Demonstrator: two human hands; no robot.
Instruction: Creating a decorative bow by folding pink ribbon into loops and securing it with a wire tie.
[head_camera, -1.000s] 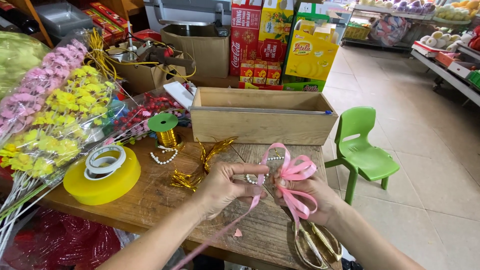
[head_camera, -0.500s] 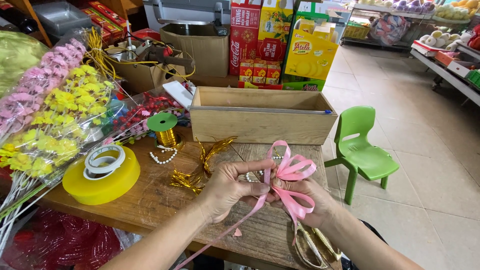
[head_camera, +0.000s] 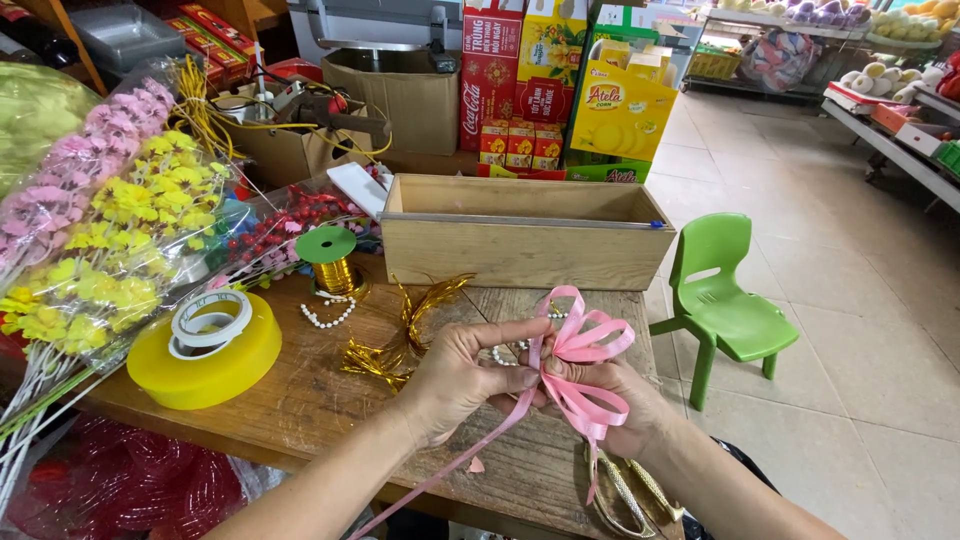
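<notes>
Both hands work a pink ribbon bow (head_camera: 580, 340) over a wooden table (head_camera: 300, 390). My left hand (head_camera: 460, 375) pinches the bow's middle between thumb and fingers, and a long pink tail runs down from it toward the lower left. My right hand (head_camera: 610, 405) grips the bow from below, with looped ends hanging over its fingers. A string of white beads (head_camera: 505, 352) lies under the hands. Gold-handled scissors (head_camera: 630, 495) rest on the table by my right wrist.
A wooden box (head_camera: 525, 235) stands behind the bow. Gold ribbon scraps (head_camera: 400, 335), a green-capped gold spool (head_camera: 330, 262), yellow and white tape rolls (head_camera: 205, 345) and wrapped artificial flowers (head_camera: 110, 230) lie left. A green child's chair (head_camera: 720, 300) stands right on the tiled floor.
The bow has lifted slightly and its loops have spread wider. My left fingers have shifted onto the bow's centre; both hands stay in the same spot.
</notes>
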